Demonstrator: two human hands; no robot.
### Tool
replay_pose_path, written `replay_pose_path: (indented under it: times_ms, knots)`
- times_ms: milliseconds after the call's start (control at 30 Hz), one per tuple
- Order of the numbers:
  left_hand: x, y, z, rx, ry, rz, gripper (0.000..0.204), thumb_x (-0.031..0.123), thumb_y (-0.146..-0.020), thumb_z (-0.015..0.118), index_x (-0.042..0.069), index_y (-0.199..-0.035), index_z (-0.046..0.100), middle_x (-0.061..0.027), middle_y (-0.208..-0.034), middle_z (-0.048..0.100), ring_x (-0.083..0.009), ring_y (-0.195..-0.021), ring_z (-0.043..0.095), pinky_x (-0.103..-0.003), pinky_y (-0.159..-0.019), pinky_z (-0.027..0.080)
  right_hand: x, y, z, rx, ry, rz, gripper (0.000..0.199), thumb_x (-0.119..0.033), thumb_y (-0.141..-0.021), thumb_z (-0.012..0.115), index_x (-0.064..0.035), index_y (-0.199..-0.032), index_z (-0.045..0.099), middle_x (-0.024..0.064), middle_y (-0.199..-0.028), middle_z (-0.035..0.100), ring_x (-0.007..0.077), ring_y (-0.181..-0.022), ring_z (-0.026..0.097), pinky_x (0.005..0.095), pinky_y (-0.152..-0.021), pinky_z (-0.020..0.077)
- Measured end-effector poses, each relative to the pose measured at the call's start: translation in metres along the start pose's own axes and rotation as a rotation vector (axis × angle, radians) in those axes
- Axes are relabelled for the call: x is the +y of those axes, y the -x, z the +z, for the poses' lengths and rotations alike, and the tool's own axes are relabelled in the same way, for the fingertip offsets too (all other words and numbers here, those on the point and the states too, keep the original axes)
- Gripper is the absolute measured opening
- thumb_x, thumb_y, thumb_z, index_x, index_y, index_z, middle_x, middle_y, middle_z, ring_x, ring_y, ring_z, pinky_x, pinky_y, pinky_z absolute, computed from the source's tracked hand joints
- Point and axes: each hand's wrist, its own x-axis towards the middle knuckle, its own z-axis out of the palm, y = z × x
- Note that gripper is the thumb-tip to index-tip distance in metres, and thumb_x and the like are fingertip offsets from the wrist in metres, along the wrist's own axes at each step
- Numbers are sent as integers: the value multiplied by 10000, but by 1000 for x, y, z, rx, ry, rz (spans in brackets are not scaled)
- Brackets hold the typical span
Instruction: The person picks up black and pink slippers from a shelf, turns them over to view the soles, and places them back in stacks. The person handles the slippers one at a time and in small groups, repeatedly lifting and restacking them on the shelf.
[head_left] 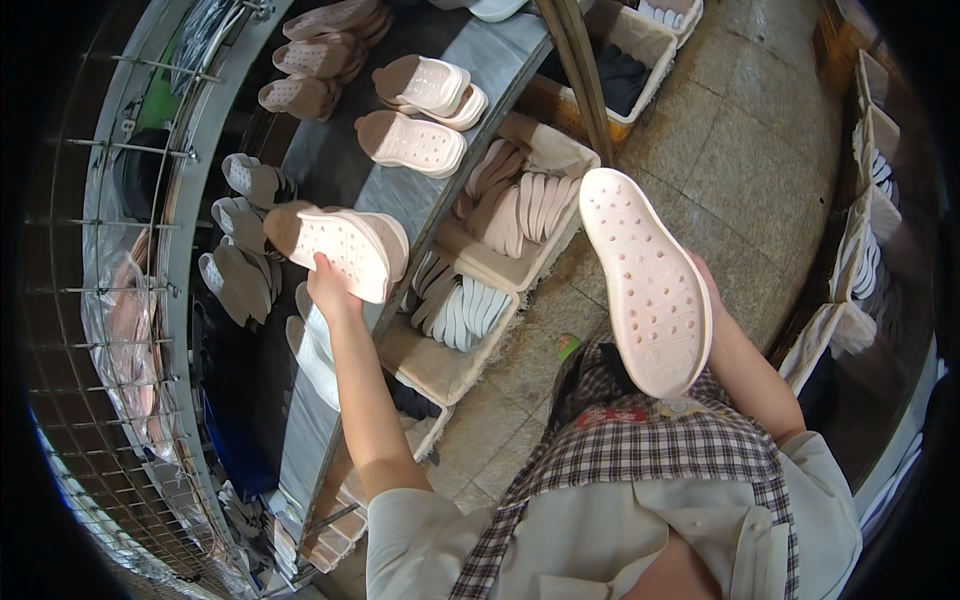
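My right hand (705, 285) holds up a large pale pink shoe sole (650, 275), its dimpled face turned toward me. Most of that hand is hidden behind the sole. On the left, my left hand (336, 290) grips the near edge of a stack of pale pink soles (345, 250) at the metal bench (395, 195), thumb on top and the other fingers out of sight. Farther along the bench lie more pink soles (415, 142), some of them stacked.
Cloth-lined bins beneath the bench edge hold pink soles (515, 205) and whitish soles (462, 310). A wire guard (120, 290) runs along the far left. Grey-white soles (240, 275) stand in rows behind the bench. More lined bins (850, 290) line the right side of the tiled floor (740, 130).
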Motion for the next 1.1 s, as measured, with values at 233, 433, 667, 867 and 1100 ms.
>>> replay_pose_path:
  times_ms: [233,433,667,867,1100]
  knots:
    - [-13,152,98,-417,-21,-722,340,225,-913,546,-36,-1131,523,-143,-954,650,-212,-772,656,-318,-656,568,21,-28,25,-9,144,77,528,-401,-935,390,-1,-1269,481,193,-1176,584,275,-1045,609,419,-901,513]
    - [-75,203,125,-443,140,-1145,350,176,-971,419,-85,-1201,461,-209,-1112,590,-301,-965,622,-403,-861,516,22,-18,25,282,289,320,570,-548,-897,389,-110,-1241,511,124,-1114,600,289,-930,611,466,-775,509]
    - [-109,240,118,-434,22,-1265,367,180,-969,400,-71,-1232,450,-218,-1177,561,-314,-1048,590,-419,-909,491,18,11,-15,433,184,447,546,-546,-868,495,-158,-1252,476,168,-1193,497,336,-1065,494,514,-801,475]
    - [-117,252,116,-495,84,-1301,363,156,-948,464,-91,-1214,473,-212,-1129,589,-283,-1001,618,-390,-866,522,17,24,-29,451,257,439,585,-572,-868,473,-114,-1231,495,158,-1148,525,306,-1026,539,491,-772,524]
    - [-113,259,120,-475,23,-1274,343,150,-951,461,-88,-1196,491,-210,-1113,596,-278,-981,624,-384,-847,527,13,30,-24,409,272,447,587,-569,-878,460,-117,-1252,471,153,-1158,520,301,-1008,550,489,-756,528]
